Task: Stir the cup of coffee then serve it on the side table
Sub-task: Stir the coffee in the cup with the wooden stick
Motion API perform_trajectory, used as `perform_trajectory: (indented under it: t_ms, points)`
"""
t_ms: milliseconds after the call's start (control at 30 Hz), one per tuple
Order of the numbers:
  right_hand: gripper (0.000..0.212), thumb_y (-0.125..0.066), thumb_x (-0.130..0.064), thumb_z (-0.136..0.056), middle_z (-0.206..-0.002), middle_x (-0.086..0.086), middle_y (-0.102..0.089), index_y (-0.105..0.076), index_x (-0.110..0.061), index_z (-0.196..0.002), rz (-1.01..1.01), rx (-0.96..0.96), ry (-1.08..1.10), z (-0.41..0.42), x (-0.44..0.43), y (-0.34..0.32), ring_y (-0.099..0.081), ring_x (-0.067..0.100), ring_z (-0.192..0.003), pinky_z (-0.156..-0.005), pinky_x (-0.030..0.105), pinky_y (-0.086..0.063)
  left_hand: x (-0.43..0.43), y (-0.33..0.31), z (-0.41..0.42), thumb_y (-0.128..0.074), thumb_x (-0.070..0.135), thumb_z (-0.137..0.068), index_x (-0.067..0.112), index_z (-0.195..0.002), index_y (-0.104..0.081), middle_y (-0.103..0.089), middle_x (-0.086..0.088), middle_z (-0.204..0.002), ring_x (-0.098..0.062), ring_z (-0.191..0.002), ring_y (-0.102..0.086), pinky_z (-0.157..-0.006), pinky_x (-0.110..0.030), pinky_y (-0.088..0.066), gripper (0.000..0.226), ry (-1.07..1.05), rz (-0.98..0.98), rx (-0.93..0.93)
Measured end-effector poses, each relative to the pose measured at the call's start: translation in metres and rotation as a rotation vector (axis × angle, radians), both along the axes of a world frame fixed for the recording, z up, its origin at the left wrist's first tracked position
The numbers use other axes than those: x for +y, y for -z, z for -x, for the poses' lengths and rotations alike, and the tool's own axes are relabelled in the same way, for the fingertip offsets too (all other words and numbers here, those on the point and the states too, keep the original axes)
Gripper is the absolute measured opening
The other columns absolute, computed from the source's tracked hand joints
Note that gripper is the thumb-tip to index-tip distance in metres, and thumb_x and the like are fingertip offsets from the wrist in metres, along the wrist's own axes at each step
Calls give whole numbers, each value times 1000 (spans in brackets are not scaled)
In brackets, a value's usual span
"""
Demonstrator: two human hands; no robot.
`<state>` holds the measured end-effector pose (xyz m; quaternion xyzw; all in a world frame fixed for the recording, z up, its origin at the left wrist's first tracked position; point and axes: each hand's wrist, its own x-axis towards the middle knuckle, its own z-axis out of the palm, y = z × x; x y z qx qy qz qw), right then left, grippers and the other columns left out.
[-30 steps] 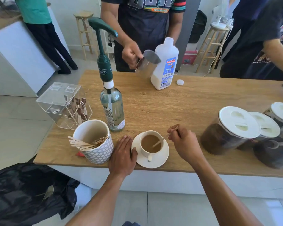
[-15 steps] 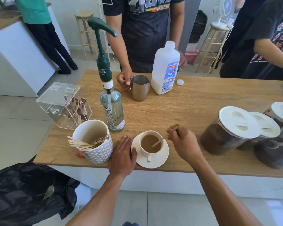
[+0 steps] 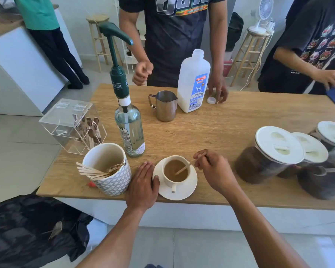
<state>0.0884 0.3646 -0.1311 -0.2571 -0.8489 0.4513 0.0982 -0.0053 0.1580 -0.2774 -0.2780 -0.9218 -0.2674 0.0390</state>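
A white cup of milky coffee (image 3: 176,171) stands on a white saucer (image 3: 188,192) near the front edge of the wooden counter (image 3: 220,128). My right hand (image 3: 215,169) pinches a thin wooden stir stick (image 3: 184,168) whose lower end dips into the coffee. My left hand (image 3: 143,182) lies flat on the counter, fingers straight, with the thumb touching the saucer's left rim.
Left of the cup stand a patterned pot of wooden sticks (image 3: 108,169), a syrup pump bottle (image 3: 129,130) and a clear acrylic box (image 3: 74,124). Behind are a steel pitcher (image 3: 165,106) and milk jug (image 3: 192,84). Lidded jars (image 3: 269,155) crowd the right. People stand across the counter.
The person opposite set the steel pitcher down, let go of it, and now reaches for the white cap by the milk jug. My right hand shifted the stir stick slightly in the cup.
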Motion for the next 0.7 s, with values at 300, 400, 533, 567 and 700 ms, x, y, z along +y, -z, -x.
perform_trajectory:
  t_ms: [300,400,533,567,700]
  points:
    - [25,-44,-16,-98,-79,-10,-69,-67,-17,-88,-16,-7,-26,-4,6,-3,-66,7,-76,-69,26,-52,2,0,0,-29,42,-102,11,-139,-56,-55,-6,-145,-22,-141,-43,-120,-35,-28,56,6,-4,1]
    - [23,-44,-18,-99,-81,-9,-70,-66,-18,-92,-41,21,28,-4,11,-4,-66,5,-79,-71,24,-53,2,1,1,-28,42,-102,10,-139,-56,-55,-6,-145,-22,-141,-43,-120,-36,-28,56,7,-8,4]
    - [26,-47,-17,-99,-82,-13,-71,-67,-19,-83,-28,41,-89,-7,7,-4,-66,3,-75,-69,21,-53,0,2,0,-30,40,-102,10,-139,-56,-55,-6,-145,-22,-141,-44,-120,-36,-29,55,2,-12,5]
    - [27,-46,-17,-99,-81,-14,-70,-67,-21,-81,-29,32,-90,-8,9,-3,-65,5,-73,-68,23,-53,1,1,0,-30,40,-101,10,-139,-56,-56,-6,-145,-22,-140,-44,-120,-36,-29,54,4,-17,4]
    - [25,-47,-16,-99,-80,-15,-70,-68,-18,-86,-8,56,-39,-9,16,-3,-65,-6,-74,-69,11,-50,2,2,1,-32,39,-101,10,-139,-56,-56,-6,-145,-22,-140,-44,-119,-38,-31,53,3,-22,3]
